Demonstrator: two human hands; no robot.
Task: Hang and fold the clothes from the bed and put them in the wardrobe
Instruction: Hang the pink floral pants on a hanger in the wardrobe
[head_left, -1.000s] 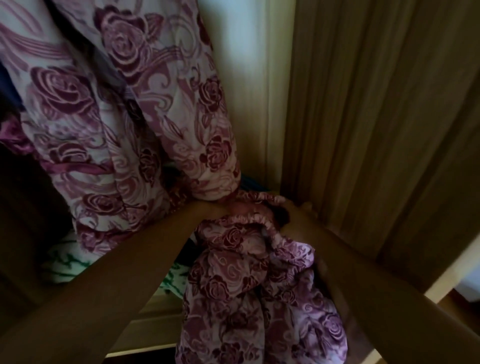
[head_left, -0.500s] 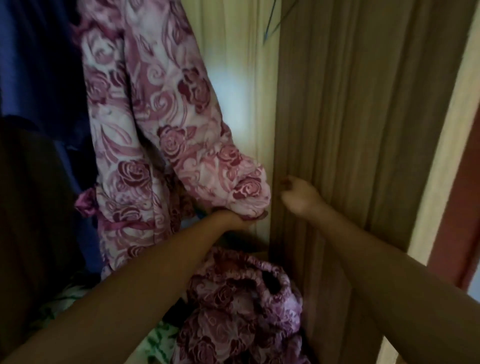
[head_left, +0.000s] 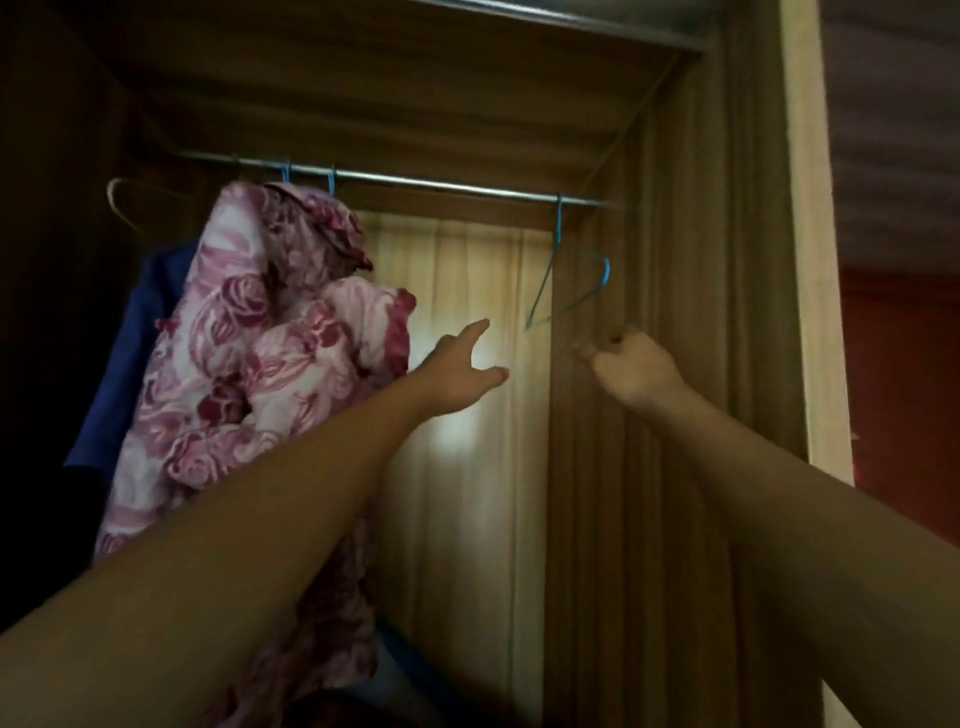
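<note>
Left hand (head_left: 462, 371), fingers spread, and right hand (head_left: 631, 369), fingers curled, both empty, had risen toward the one-o'clock blue hanger (head_left: 559, 228), probably to fetch it.

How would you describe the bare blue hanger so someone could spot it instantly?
Find the metal rail across the top of the wardrobe and follow it to its right end. A thin blue wire hanger hangs there alone and bare; the other blue hooks sit far left above the rose-print garment.

Dim, soft, glare on wardrobe back (head_left: 457, 441)
</note>
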